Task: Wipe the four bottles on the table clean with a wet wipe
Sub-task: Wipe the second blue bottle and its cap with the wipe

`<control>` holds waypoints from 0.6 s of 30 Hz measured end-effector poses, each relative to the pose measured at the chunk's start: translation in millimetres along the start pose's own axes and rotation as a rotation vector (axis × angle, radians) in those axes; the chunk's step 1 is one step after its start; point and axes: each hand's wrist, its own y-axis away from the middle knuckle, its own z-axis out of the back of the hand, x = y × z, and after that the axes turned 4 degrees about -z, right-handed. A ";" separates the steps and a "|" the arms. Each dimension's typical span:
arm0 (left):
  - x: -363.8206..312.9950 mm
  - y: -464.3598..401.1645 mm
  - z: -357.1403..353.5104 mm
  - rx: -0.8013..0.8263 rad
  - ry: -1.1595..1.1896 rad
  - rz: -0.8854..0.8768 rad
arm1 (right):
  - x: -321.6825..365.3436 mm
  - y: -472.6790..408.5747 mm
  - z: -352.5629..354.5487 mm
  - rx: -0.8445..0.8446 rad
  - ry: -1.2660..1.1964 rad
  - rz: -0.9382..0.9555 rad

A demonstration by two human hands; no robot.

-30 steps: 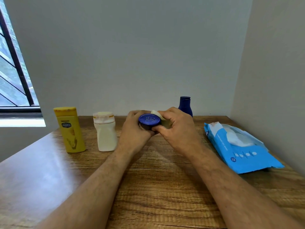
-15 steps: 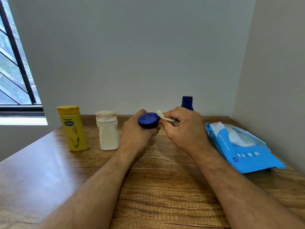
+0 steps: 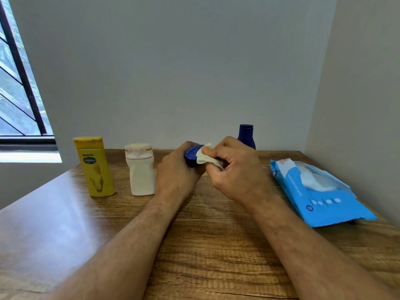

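Note:
My left hand (image 3: pixel 177 169) grips a bottle with a dark blue cap (image 3: pixel 191 155), tilted so the cap faces me; the hand hides its body. My right hand (image 3: pixel 236 169) pinches a pale wet wipe (image 3: pixel 204 158) and presses it against the cap's right side. A yellow bottle (image 3: pixel 95 167) and a white bottle (image 3: pixel 140 169) stand upright at the left on the wooden table (image 3: pixel 65 224). A dark blue bottle (image 3: pixel 246 135) stands behind my right hand by the wall, its lower part hidden.
A blue pack of wet wipes (image 3: pixel 313 191) lies open at the table's right side, close to the right wall (image 3: pixel 357 105). A window (image 3: pixel 17 94) is at the far left. The grey back wall runs just behind the bottles.
The wipe has come over the right part of the blue cap, which has tilted toward the right. Both hands stay at the same spot above the table.

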 end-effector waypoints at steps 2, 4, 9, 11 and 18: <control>-1.3 -0.6 1.2 0.003 -0.014 0.007 | 0.4 1.0 -0.9 0.047 -0.012 -0.004; -0.5 -0.5 1.8 0.017 -0.040 0.021 | 0.8 1.5 -1.8 0.098 -0.015 -0.008; 1.2 0.6 0.8 0.054 -0.089 -0.003 | 0.5 3.1 -2.2 0.195 0.022 0.017; 1.2 0.0 -0.2 0.071 -0.115 -0.014 | 1.3 3.2 -1.7 0.215 0.042 0.036; 4.7 -1.9 -3.9 0.073 -0.183 -0.036 | 4.1 2.7 -5.5 0.178 0.067 0.101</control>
